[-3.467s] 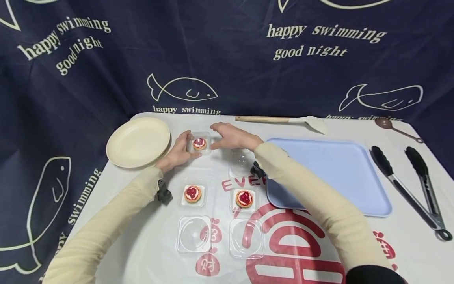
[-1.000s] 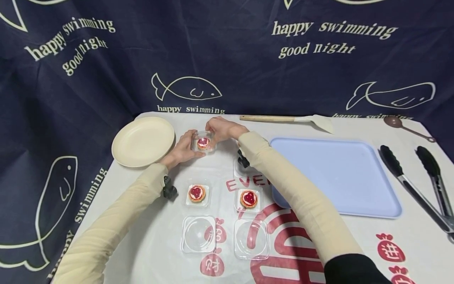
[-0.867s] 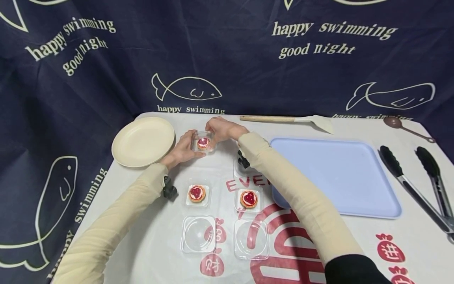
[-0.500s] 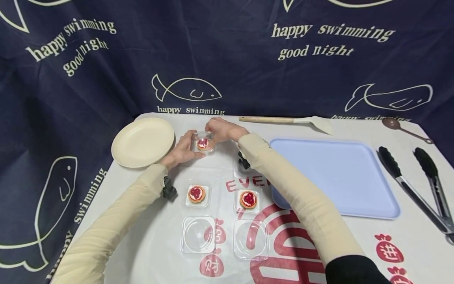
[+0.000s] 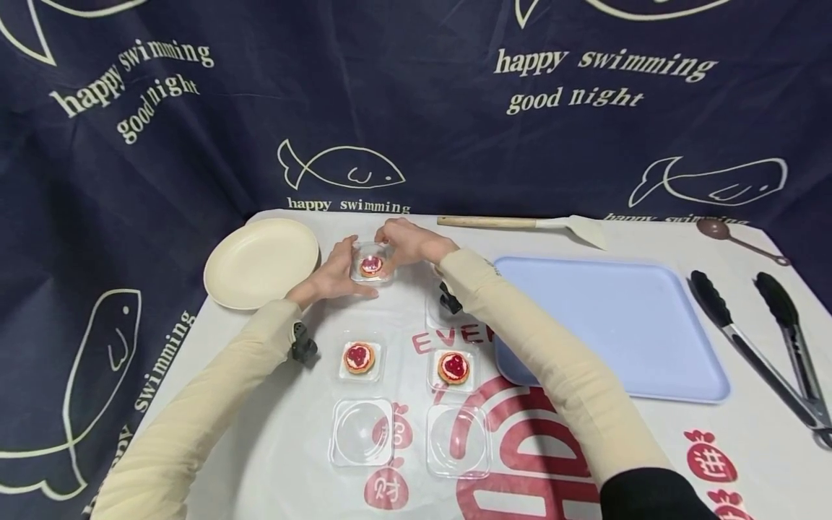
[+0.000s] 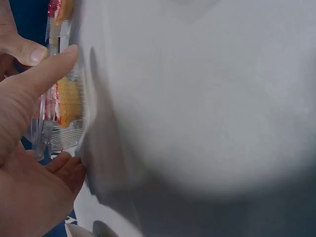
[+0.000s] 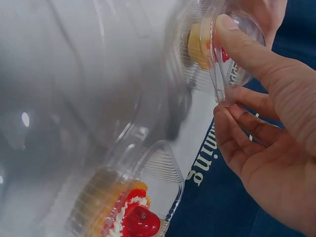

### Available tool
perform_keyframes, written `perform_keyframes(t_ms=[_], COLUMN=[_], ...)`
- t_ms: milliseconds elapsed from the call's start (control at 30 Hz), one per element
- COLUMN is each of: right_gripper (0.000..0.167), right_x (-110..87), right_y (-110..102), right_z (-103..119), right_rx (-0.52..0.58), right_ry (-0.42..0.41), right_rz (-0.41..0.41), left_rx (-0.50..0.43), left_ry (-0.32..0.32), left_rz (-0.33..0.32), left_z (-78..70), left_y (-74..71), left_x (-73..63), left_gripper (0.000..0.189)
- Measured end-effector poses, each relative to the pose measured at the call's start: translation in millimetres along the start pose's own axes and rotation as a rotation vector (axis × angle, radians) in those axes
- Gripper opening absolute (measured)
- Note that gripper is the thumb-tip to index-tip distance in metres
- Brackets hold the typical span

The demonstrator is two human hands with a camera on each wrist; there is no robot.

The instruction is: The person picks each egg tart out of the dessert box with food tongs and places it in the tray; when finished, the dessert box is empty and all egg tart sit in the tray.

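The right fingers [image 7: 232,136] pinch the clear tart box [image 5: 372,254] on the counter [image 5: 273,433] near the plate [image 5: 260,261]; the left fingers [image 6: 66,170] spread loosely around its side. I'd press evenly, corner by corner.

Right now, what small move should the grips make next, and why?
Probably press the lid down along its edge: it covers the tart, the right grip pinches the container at its rim, and whether the lid has latched is unclear.

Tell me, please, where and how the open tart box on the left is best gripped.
I'd probably pinch the base by its side walls, from left and right: the tart sits uncovered inside, and the open lid lies on the near side.
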State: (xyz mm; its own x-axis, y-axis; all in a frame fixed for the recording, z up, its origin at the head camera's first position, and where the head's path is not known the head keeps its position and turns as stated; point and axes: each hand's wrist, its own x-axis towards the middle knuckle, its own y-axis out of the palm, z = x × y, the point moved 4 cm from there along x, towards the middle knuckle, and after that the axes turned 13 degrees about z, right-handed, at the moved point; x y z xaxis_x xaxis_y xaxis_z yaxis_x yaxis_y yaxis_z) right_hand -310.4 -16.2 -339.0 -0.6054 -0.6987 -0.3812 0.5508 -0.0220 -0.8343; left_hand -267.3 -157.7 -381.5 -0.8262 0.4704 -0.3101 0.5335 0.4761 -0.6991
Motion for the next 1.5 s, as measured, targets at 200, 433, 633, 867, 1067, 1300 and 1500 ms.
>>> perform_keyframes(t_ms=[200,433,633,867,1067,1300,1500], right_gripper=[0.065,0.06,0.052,0.075,0.091,0.086,0.084], right_x=[-1.3,-11.9,-25.3,-36.4,-39.5,-43.4,-49.6], right_y=[-1,-5,-10,0,9,13,13], right_z=[1,7,2,-9,-9,-9,-8], right_rx=[-0.017,-0.022,0.193,0.807,1.091,1.136,1.058], right_ry=[-0.023,-0.12,-0.125,-0.034,-0.025,-0.036,-0.002], right_rz=[-0.013,-0.078,-0.132,0.022,0.262,0.331,0.295], left_rx=[0.078,0.202,0.216,0.361,0.56,0.458,-0.054], left_ry=[0.115,0.204,0.26,0.382,0.405,0.378,0.151], left_rz=[-0.097,-0.191,-0.286,-0.446,-0.492,-0.437,-0.206], left_z=[-5.8,-12.4,-21.0,-35.5,-50.9,-52.9,-51.2], left_y=[-5.9,-14.1,-18.3,-17.9,-11.2,-8.3,-19.8], left_x=[-7.2,-14.2,-24.1,-35.4,-39.8,-39.4,-36.9], left_gripper=[0.095,0.083,0.082,0.085,0.086,0.094,0.07])
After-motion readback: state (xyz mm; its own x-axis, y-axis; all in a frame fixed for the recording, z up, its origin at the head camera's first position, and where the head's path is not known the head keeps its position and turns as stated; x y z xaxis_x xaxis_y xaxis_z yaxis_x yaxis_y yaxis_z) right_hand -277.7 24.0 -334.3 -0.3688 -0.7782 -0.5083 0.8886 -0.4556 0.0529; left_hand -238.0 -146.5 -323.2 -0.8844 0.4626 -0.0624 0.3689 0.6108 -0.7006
